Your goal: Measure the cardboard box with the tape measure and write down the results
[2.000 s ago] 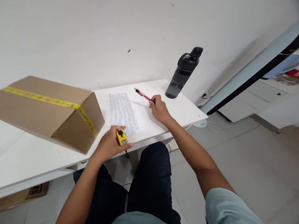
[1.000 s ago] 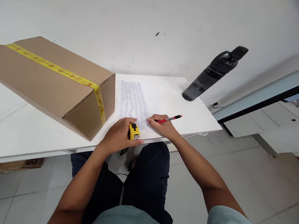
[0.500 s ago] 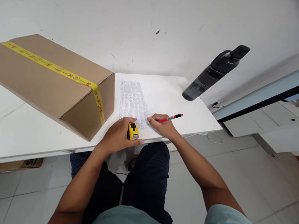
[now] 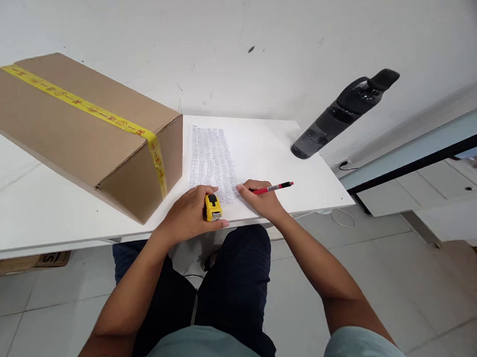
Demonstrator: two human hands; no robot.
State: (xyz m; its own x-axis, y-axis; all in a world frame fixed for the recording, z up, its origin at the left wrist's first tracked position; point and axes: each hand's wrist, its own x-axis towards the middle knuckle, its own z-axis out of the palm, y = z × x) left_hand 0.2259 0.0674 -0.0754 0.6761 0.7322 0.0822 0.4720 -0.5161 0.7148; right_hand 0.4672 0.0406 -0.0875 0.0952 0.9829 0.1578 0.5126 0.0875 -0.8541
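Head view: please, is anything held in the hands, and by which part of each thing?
The left hand holds a yellow tape measure by its case; the right hand holds a red pen by its lower part, its tip hidden.

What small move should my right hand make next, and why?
Probably a short stroke on the densely marked paper: your right hand holds the red pen there, though its tip is hidden, and your left hand, holding the yellow tape measure, covers part of the near side.

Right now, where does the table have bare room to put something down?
The table is bare between pen and bottle and, at left, between box and front edge. Crowded: near end of paper, left hand, tape measure, right hand.
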